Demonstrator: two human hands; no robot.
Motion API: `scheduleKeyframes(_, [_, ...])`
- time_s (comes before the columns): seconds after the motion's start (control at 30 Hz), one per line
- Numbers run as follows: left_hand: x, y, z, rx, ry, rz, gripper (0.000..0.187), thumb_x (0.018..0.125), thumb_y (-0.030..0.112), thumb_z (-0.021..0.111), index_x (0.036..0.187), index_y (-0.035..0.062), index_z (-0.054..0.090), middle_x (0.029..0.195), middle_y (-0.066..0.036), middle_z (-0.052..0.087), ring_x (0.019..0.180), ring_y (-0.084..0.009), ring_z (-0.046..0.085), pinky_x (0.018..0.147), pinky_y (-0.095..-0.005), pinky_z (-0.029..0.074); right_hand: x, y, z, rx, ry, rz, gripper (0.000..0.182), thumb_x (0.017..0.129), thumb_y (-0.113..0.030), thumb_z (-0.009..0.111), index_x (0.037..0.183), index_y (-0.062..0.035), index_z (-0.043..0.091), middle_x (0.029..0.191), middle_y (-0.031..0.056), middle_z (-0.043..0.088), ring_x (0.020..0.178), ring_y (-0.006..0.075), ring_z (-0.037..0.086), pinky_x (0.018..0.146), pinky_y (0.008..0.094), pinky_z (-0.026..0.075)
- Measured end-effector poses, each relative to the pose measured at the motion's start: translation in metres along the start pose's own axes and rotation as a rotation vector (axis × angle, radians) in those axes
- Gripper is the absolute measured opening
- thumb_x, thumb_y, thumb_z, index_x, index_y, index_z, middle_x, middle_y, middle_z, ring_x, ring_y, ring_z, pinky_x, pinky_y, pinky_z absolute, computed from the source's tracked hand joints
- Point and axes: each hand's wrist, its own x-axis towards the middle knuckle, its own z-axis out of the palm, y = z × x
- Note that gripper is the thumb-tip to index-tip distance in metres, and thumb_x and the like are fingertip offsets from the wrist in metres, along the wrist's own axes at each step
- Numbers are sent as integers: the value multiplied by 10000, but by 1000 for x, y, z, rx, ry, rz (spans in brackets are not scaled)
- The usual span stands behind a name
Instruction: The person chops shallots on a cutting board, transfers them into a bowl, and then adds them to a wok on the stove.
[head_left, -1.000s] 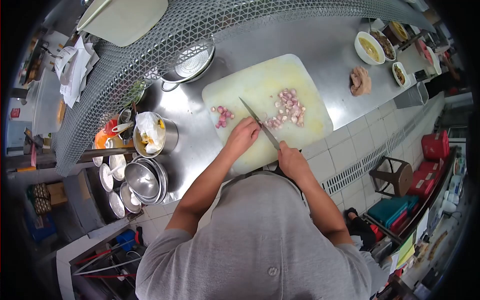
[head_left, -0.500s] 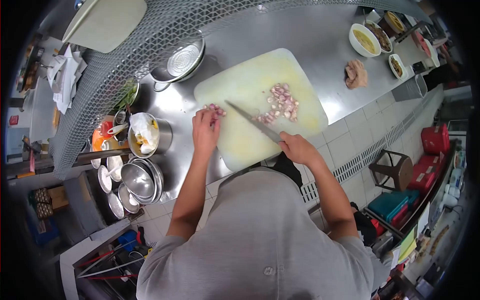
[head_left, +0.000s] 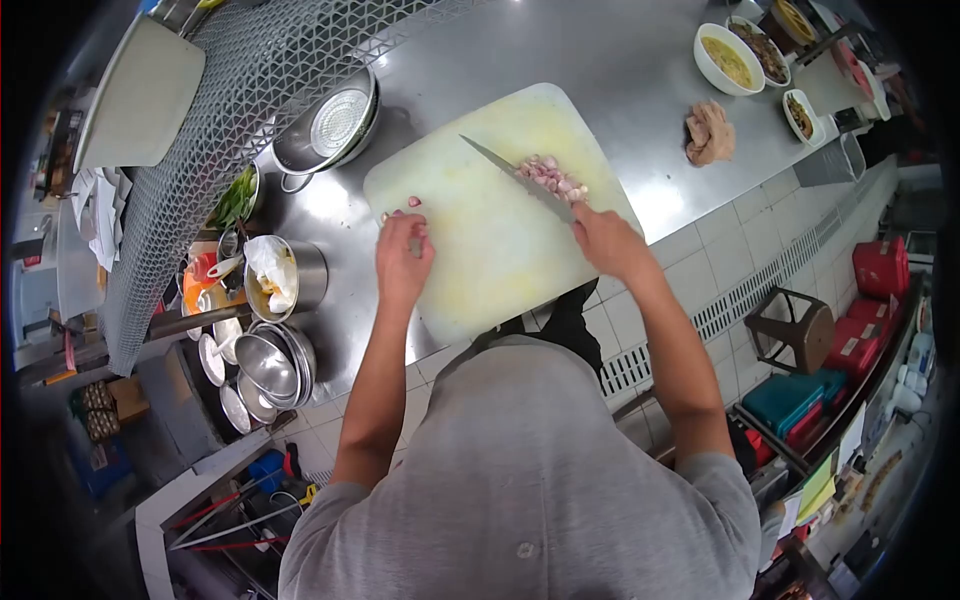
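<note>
A white cutting board [head_left: 480, 240] lies on the steel counter [head_left: 600, 70]. My right hand [head_left: 607, 240] grips a knife [head_left: 515, 177] whose blade lies against a pile of chopped pink shallot pieces [head_left: 552, 177] on the board's far right. My left hand [head_left: 402, 258] rests over a few small shallots [head_left: 413, 202] at the board's left edge; its fingers are curled over them, and whether it holds any is hidden.
A metal colander [head_left: 335, 125] sits behind the board. Stacked steel bowls [head_left: 275, 365] and a lined pot [head_left: 280, 275] stand at the left. White bowls of food [head_left: 728, 58] and a crumpled cloth [head_left: 708, 133] are at the far right. A stool [head_left: 790, 330] stands on the floor.
My right hand moved the knife from the board's middle to the far right, gathering the chopped pieces into a tighter pile. My left hand stayed at the small shallots by the left edge.
</note>
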Motion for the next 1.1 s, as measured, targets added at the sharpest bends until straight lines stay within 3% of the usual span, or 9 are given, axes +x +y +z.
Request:
scheduleKeyframes(0.03, [-3,8,8,0,7,-7,229,791,-65,645,1000,29,636,972,-125,639,865,-295,651,725,-372,531,-10,-9,3,15,50,38,211,957,-178,506,1094,-18,515,853,299,660,817,490,649,733,573,514])
scheduleKeyframes(0.1, [-8,26,30,-94,-39,309,207,787,-54,663,975,26,635,980,-126,633,906,-292,641,764,-367,524,-16,-15,28,23,16,46,197,958,-173,501,1080,-18,511,845,306,656,814,497,648,732,573,516])
scheduleKeyframes(0.2, [-15,36,61,-232,-184,233,179,785,-45,684,950,18,655,988,-124,629,936,-297,629,805,-365,519,-30,-38,33,30,-21,84,178,960,-165,488,1056,-16,501,838,313,653,808,503,647,733,574,518])
scheduleKeyframes(0.4, [-16,33,60,-169,-162,270,146,788,-39,702,928,1,687,978,-127,628,920,-311,625,801,-384,515,-45,-54,59,33,-31,173,164,974,-164,482,1051,-19,482,828,318,643,811,513,628,742,595,487])
scheduleKeyframes(0.47, [-10,33,58,-207,-176,287,141,789,-41,699,923,0,683,973,-129,628,914,-313,624,797,-387,513,-49,-71,37,-22,-91,157,146,927,-67,427,1040,5,484,885,327,662,844,501,662,762,566,527])
scheduleKeyframes(0.57, [-6,29,55,-233,-208,325,125,793,-44,691,909,-3,672,963,-132,625,903,-318,622,791,-392,510,-45,-63,62,6,-54,142,148,926,-71,434,1043,5,483,890,321,665,839,499,663,758,558,531])
scheduleKeyframes(0.77, [-4,29,51,-226,-277,326,94,806,-47,668,887,-6,647,951,-130,621,911,-323,620,795,-392,507,-47,-86,40,-53,-33,182,177,927,-81,434,1078,-1,483,875,307,664,821,494,662,753,553,533])
scheduleKeyframes(1.1, [-3,29,51,-241,-287,309,109,799,-55,662,893,0,655,943,-124,621,910,-323,615,795,-388,505,-44,-73,58,-18,-73,161,182,918,-57,449,1084,13,477,877,336,653,838,504,662,766,566,529])
